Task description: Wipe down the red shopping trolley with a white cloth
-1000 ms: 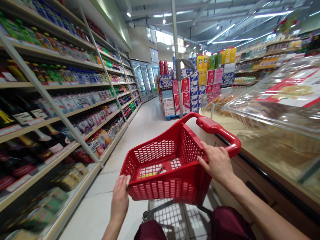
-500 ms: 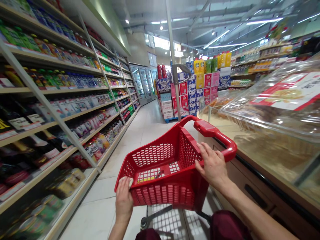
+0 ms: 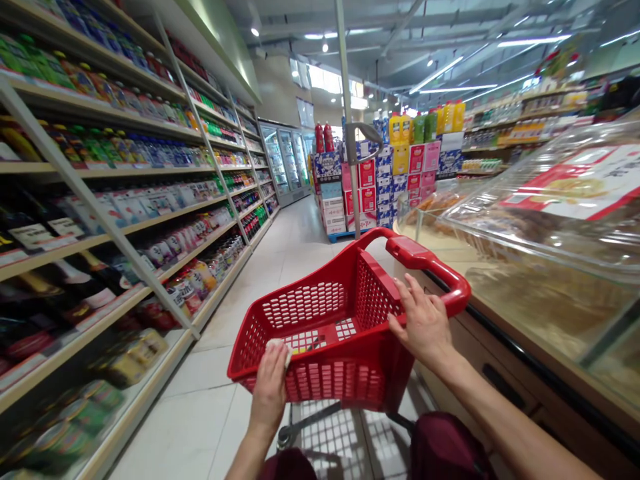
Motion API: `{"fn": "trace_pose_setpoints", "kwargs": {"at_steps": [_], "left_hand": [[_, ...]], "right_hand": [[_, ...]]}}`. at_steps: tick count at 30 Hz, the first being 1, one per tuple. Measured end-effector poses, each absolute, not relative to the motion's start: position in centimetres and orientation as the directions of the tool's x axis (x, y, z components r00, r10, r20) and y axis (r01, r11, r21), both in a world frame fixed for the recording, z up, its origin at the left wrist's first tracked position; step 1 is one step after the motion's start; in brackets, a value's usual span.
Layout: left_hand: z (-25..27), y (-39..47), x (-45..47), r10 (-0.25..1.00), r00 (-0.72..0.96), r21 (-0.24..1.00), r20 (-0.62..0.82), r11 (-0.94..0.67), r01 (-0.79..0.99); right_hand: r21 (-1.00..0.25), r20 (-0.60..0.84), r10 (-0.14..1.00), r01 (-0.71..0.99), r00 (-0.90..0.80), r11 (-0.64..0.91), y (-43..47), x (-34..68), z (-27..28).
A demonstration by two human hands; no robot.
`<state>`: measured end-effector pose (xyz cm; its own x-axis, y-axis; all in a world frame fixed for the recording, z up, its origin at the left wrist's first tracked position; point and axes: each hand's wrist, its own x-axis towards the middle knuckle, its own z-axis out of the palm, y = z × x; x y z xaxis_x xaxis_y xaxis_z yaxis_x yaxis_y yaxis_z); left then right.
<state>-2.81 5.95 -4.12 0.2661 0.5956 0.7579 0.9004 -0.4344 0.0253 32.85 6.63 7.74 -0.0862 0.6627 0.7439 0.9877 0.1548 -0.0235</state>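
Note:
A red plastic shopping cart [image 3: 345,383] stands in the aisle before me, its slotted basket turned toward the left. My left hand [image 3: 270,387] presses a white wipe [image 3: 279,346] over the near side rim, left of the middle. Most of the wipe is hidden under the fingers. Farther right, my right hand [image 3: 424,323] holds the basket's rear corner just below the handle [image 3: 425,257], its fingers somewhat spread over the rim. A small yellow label shows on the basket floor. Below, dark frame legs and a caster [image 3: 285,437] are visible.
Shelves [image 3: 165,277] packed with bottles, cans and pouches line the left side. On the right stands a glass-edged counter [image 3: 510,293] with clear food boxes [image 3: 560,187]. A metal pole [image 3: 345,80] rises behind the cart, before stacked drink cartons [image 3: 367,200]. Glass-door fridges [image 3: 287,157] stand farther back.
My left hand has slid right along the near rim with the white wipe, away from the front corner. My right hand stays at the rear corner, its fingers shifted slightly.

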Motion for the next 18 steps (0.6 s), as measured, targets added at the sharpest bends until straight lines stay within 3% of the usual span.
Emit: {"fn": "trace_pose_setpoints", "kwargs": {"at_steps": [6, 12, 18], "left_hand": [[-4.2, 6.2, -3.4, 0.571, 0.104, 0.080, 0.814, -0.288, 0.954], [-4.4, 6.1, -2.6, 0.615, 0.286, 0.054, 0.735, -0.473, 0.879], [-4.9, 6.3, -6.8, 0.612, -0.015, 0.180, 0.791, -0.208, 0.961]], "right_hand": [[-0.036, 0.745, 0.662, 0.985, -0.085, 0.167, 6.5, 32.7, 7.6], [-0.060, 0.750, 0.658, 0.984, -0.068, 0.170, 6.6, 33.0, 7.6], [-0.060, 0.727, 0.684, 0.985, -0.067, 0.160, 6.5, 32.7, 7.9]]}}
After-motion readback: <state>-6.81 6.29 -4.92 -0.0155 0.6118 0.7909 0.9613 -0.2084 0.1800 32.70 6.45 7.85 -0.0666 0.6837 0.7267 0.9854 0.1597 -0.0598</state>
